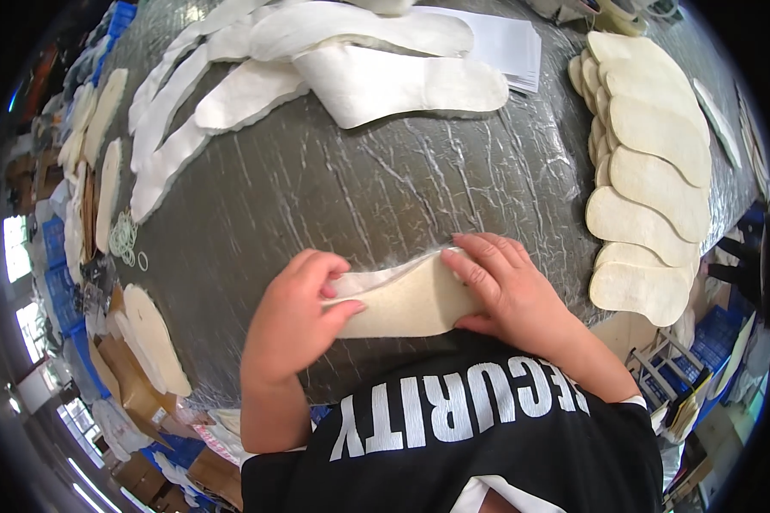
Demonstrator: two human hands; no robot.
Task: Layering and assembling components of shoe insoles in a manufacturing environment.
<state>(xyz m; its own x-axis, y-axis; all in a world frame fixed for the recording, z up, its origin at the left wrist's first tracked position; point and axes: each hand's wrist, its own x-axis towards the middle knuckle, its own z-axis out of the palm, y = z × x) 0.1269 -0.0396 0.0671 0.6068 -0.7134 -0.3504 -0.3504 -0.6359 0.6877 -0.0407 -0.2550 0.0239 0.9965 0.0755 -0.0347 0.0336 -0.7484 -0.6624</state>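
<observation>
Just in front of my body, a cream shoe insole lies sideways between my two hands. A whiter layer shows along its far edge, so it looks like a pair or a two-layer piece. My left hand pinches the left end, thumb on the near face and fingers at the far edge. Around the right end my right hand is closed, fingers over the top and thumb at the near edge. The insole is held at or slightly above the dark tabletop; which of these I cannot tell.
White insoles lie in overlapping heaps at the far side, partly over a stack of white paper. Overlapping cream insoles line the right. At the left edge are more insoles and pale rubber bands. Plastic film covers the table.
</observation>
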